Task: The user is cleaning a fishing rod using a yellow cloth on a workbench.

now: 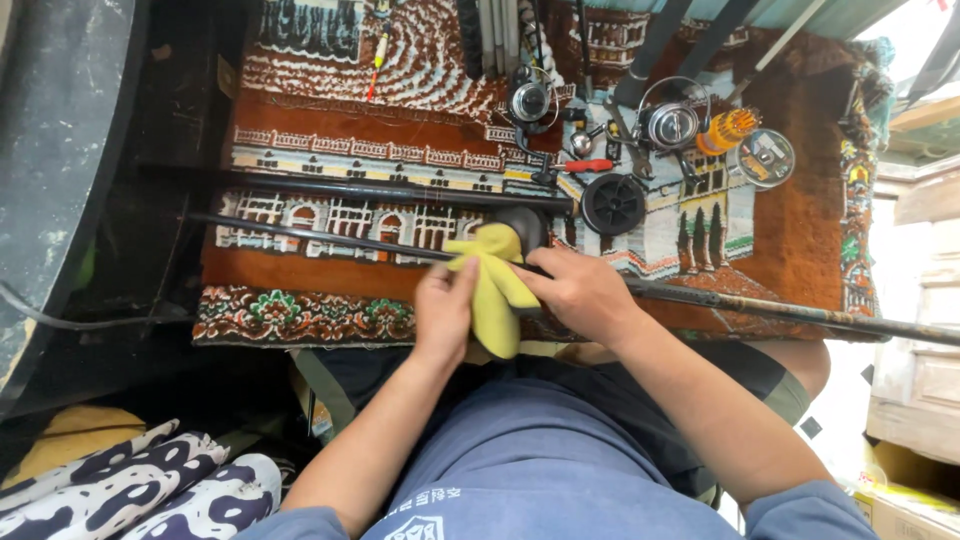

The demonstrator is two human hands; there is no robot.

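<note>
Head view shows both hands at the near edge of a table covered by a patterned rug (790, 240). The left hand (444, 310) pinches a yellow cloth (497, 290) against a long dark fishing rod (330, 238), thumb and fingers clenched over the fabric. The right hand (583, 292) is closed around the same rod just beside the cloth, steadying it where a dark rounded part (524, 222) sits on the shaft.

That rod lies across the rug from the left edge out past the right edge, so most of it overhangs or rests unsupported. It looks light and stiff but slender, likely to flex and swing at the far tip if lifted from one end; a hold near the thicker section under the right hand seems safest. Its glossy surface may be slippery. Soft and limp, the cloth folds over the shaft and needs only a light pinch.

Toward the far edge lie a second rod (400, 190), two metal fishing reels (672, 125), a black spool (613, 203), a red-handled tool (588, 165), an orange float (728, 130) and a round clear container (765, 158).
</note>
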